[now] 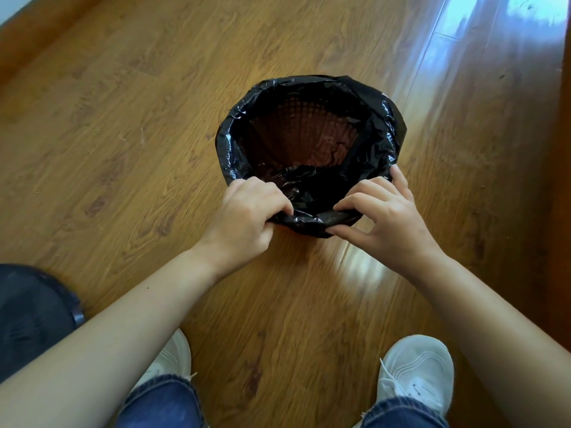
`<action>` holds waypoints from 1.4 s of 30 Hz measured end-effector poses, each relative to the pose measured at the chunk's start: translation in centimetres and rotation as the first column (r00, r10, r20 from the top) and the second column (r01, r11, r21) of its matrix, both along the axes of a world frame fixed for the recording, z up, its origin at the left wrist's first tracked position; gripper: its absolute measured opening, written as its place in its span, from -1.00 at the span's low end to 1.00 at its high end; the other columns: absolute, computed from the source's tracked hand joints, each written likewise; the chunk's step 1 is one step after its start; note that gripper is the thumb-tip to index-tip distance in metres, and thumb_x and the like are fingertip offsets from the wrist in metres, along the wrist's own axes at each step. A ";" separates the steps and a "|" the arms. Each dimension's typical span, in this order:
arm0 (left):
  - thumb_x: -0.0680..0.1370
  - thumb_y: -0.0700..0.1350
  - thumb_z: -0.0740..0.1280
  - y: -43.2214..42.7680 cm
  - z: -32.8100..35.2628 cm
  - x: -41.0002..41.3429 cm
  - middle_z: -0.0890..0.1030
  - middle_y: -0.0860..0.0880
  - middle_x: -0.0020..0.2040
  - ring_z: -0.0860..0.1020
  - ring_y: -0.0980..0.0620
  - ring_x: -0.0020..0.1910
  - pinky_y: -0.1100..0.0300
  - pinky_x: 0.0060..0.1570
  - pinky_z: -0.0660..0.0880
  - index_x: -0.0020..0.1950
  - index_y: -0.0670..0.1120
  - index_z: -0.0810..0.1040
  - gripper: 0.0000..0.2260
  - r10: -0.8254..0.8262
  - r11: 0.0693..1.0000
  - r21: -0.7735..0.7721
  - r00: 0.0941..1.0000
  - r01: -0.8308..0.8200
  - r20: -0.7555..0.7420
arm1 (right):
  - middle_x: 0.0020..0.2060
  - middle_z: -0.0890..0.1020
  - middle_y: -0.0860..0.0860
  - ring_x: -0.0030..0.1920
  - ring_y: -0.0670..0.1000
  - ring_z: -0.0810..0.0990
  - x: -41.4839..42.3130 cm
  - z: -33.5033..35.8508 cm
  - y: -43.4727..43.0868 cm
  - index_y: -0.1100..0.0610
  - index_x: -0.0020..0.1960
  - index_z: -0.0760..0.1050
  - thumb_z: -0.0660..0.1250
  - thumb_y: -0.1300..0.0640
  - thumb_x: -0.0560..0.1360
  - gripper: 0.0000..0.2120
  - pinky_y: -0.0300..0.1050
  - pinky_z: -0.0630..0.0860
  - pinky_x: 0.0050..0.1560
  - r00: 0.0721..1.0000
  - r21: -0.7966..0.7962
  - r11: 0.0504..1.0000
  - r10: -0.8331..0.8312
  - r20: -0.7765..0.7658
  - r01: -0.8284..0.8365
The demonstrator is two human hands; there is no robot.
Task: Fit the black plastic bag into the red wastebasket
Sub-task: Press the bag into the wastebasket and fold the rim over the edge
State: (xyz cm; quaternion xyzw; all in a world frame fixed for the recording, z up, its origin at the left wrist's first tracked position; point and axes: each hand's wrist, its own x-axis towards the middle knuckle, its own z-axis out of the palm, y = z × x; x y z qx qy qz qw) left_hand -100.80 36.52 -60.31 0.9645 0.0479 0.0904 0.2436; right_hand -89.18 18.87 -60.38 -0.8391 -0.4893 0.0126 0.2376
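Observation:
The black plastic bag (381,131) lines the red wastebasket (312,134), which stands on the wooden floor. The bag's edge is folded over the rim all the way round, so only the basket's mesh wall shows faintly through the thin film inside. My left hand (247,211) pinches the folded bag edge at the near rim, on the left. My right hand (383,211) pinches the same edge a little to the right, thumb under and fingers over the rim. Between the two hands the bag is bunched into a tight roll.
The wooden floor (123,134) stretches all around the basket, with glare at the far right. My two white shoes (417,372) and jeans are at the bottom. A dark round object (31,313) sits at the left edge near my left arm.

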 end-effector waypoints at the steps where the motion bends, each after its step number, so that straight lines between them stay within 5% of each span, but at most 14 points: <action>1: 0.25 -0.39 0.25 0.1 0.1 0.0 0.60 -0.03 -0.19 0.50 -0.08 -0.12 0.16 -0.01 0.24 -0.16 -0.12 0.57 -0.73 -0.006 1.000 0.001 1.000 0.006 -0.008 | -0.25 0.59 0.06 -0.11 0.09 0.54 0.1 0.0 0.0 0.17 -0.17 0.58 0.49 0.08 0.29 -0.80 0.22 0.05 0.38 1.000 0.000 1.000 -0.009 -0.013 0.009; 5: 0.33 -0.21 0.34 -0.2 0.4 0.1 0.58 0.01 -0.12 0.47 -0.02 -0.06 0.13 0.06 0.25 -0.07 -0.08 0.57 -0.80 -0.057 0.998 0.009 0.997 0.057 -0.045 | -0.29 0.57 0.04 -0.18 0.07 0.53 -0.4 -0.5 0.4 0.17 -0.23 0.57 0.47 0.03 0.30 -0.79 0.12 0.19 0.31 0.998 0.042 0.999 -0.021 -0.051 0.023; 8: 0.37 -0.07 0.35 -0.9 0.5 0.1 0.58 0.01 -0.11 0.47 0.01 -0.05 0.13 0.06 0.27 -0.04 -0.06 0.56 -0.81 -0.096 0.995 -0.004 0.994 0.096 -0.045 | -0.33 0.57 0.02 -0.25 0.05 0.51 -1.2 -0.7 1.0 0.17 -0.26 0.55 0.40 -0.04 0.31 -0.75 -0.08 0.26 0.08 0.998 0.057 0.997 -0.040 -0.043 0.042; 12: 0.37 -0.19 0.33 -1.3 0.4 0.4 0.60 0.00 -0.17 0.50 -0.04 -0.10 0.07 -0.01 0.33 -0.11 -0.09 0.58 -0.88 -0.039 0.999 -0.030 0.999 0.039 -0.011 | -0.33 0.56 0.02 -0.27 0.04 0.50 -1.9 -0.7 1.6 0.16 -0.26 0.54 0.39 -0.04 0.33 -0.76 -0.08 0.26 -0.06 0.999 0.071 0.997 -0.041 -0.030 0.043; 15: 0.33 -0.31 0.30 -0.9 0.2 0.3 0.59 0.00 -0.20 0.49 -0.03 -0.13 0.09 -0.03 0.32 -0.16 -0.10 0.57 -0.83 -0.012 0.999 -0.042 1.000 0.012 -0.001 | -0.28 0.57 0.03 -0.21 0.06 0.51 -1.8 -0.4 1.3 0.15 -0.18 0.56 0.38 -0.03 0.34 -0.76 -0.09 0.25 0.07 1.000 0.075 0.997 -0.006 -0.024 0.008; 18: 0.30 -0.36 0.27 -0.3 0.2 0.0 0.58 -0.01 -0.23 0.48 -0.04 -0.13 0.11 0.00 0.31 -0.19 -0.12 0.56 -0.80 0.005 0.998 -0.057 1.000 -0.004 0.010 | -0.20 0.58 0.08 -0.09 0.10 0.53 -0.8 -0.1 0.4 0.17 -0.11 0.56 0.46 0.02 0.31 -0.73 0.11 0.12 0.33 1.000 0.028 0.999 0.019 0.016 -0.019; 23: 0.30 -0.34 0.29 0.3 0.4 0.0 0.59 -0.03 -0.19 0.48 -0.05 -0.10 0.14 0.04 0.27 -0.18 -0.12 0.58 -0.81 -0.007 0.997 -0.076 1.000 0.007 -0.002 | -0.24 0.58 0.04 -0.13 0.08 0.54 0.7 -0.1 -0.4 0.15 -0.18 0.57 0.49 0.04 0.29 -0.78 0.15 0.11 0.36 1.000 0.011 1.000 -0.016 -0.006 0.016; 29: 0.35 -0.05 0.39 -0.3 0.7 -0.1 0.57 0.02 -0.11 0.46 0.06 -0.04 0.18 0.12 0.23 -0.03 -0.06 0.57 -0.78 -0.110 0.993 -0.044 0.993 0.108 -0.031 | -0.35 0.57 0.00 -0.29 0.03 0.51 -0.5 -1.0 0.3 0.14 -0.30 0.55 0.43 -0.09 0.30 -0.72 -0.11 0.26 0.03 0.998 0.070 0.996 -0.063 -0.006 0.064; 33: 0.37 -0.04 0.38 -1.2 0.5 0.5 0.59 -0.04 -0.10 0.49 -0.03 -0.04 0.14 0.12 0.25 -0.04 -0.11 0.58 -0.77 -0.061 0.998 -0.010 0.998 0.061 -0.011 | -0.36 0.57 0.02 -0.30 0.04 0.50 -1.6 -1.2 1.4 0.15 -0.30 0.54 0.39 -0.11 0.33 -0.69 -0.08 0.25 -0.11 0.994 0.080 0.991 -0.110 0.022 0.108; 39: 0.40 -0.21 0.38 -0.7 0.3 0.5 0.59 -0.09 -0.16 0.48 -0.07 -0.11 0.10 0.05 0.29 -0.11 -0.17 0.59 -0.90 -0.044 0.998 -0.035 0.999 0.044 0.009 | -0.28 0.59 0.06 -0.19 0.10 0.54 -1.4 -0.5 0.7 0.17 -0.18 0.58 0.39 -0.04 0.35 -0.74 0.07 0.30 0.15 0.998 0.074 0.996 -0.051 0.039 0.048; 42: 0.39 -0.25 0.39 0.1 0.3 0.1 0.58 -0.09 -0.16 0.47 -0.08 -0.11 0.09 0.05 0.31 -0.12 -0.17 0.59 -0.91 -0.040 0.999 -0.024 0.999 0.041 0.017 | -0.23 0.60 0.08 -0.10 0.11 0.55 -0.6 0.0 -0.2 0.18 -0.12 0.58 0.46 0.03 0.32 -0.75 0.23 0.11 0.32 0.997 0.039 0.999 -0.004 0.073 0.001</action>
